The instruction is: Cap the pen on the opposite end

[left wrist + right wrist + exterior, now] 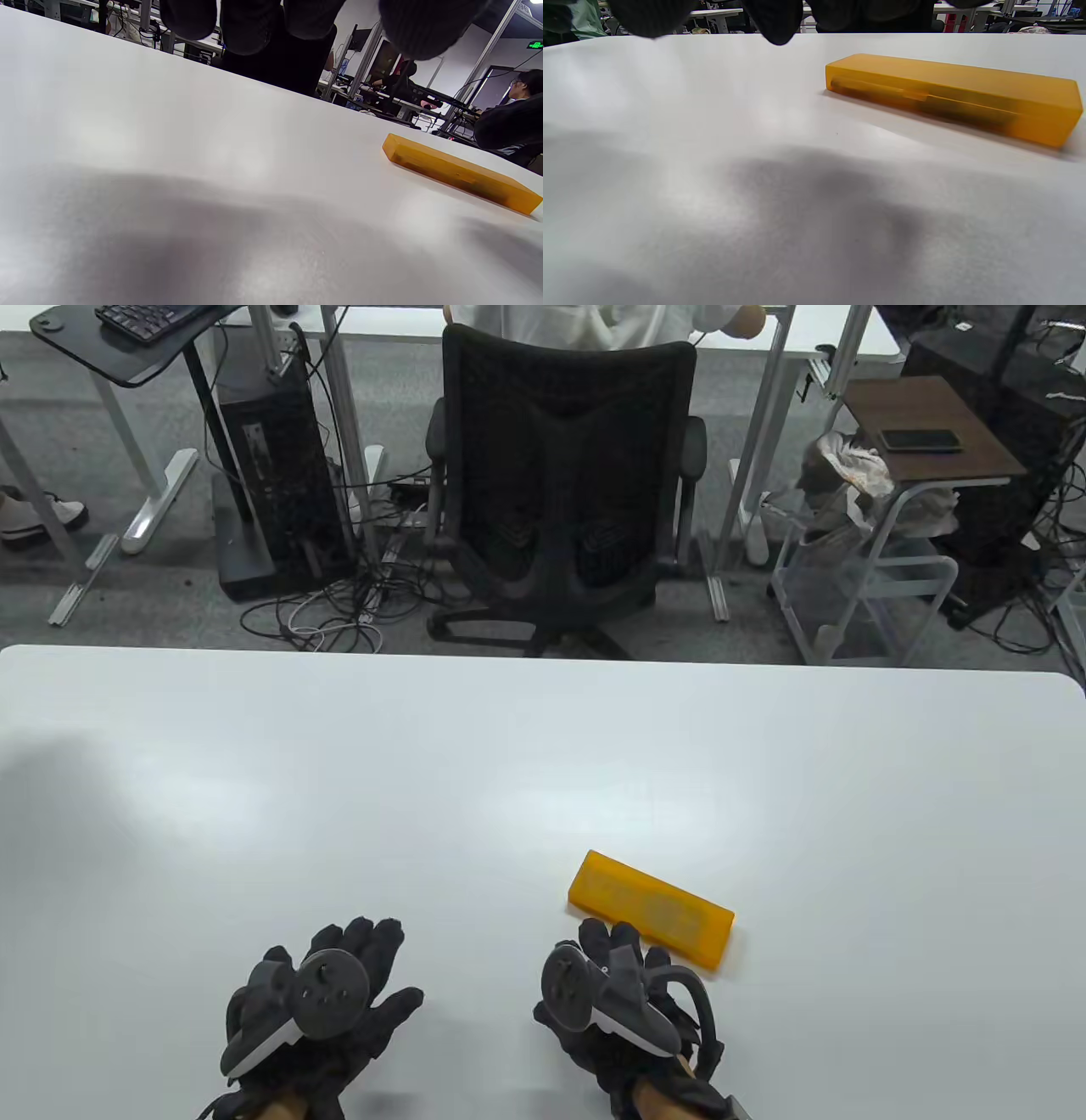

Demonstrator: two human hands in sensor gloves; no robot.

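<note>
A shut, translucent orange pencil case (pixel 650 907) lies on the white table (pixel 509 780) at the front right; it also shows in the left wrist view (pixel 460 173) and the right wrist view (pixel 950 91), where a dark pen-like shape shows through its side. No loose pen or cap is in view. My left hand (pixel 339 984) lies spread and empty above the table at the front left. My right hand (pixel 624 976) is open and empty, its fingertips just short of the case's near edge.
Beyond the table's far edge stand a black office chair (pixel 564 483), a computer tower (pixel 276 483) with loose cables, and a small side table (pixel 929 432). A person sits at the far desk.
</note>
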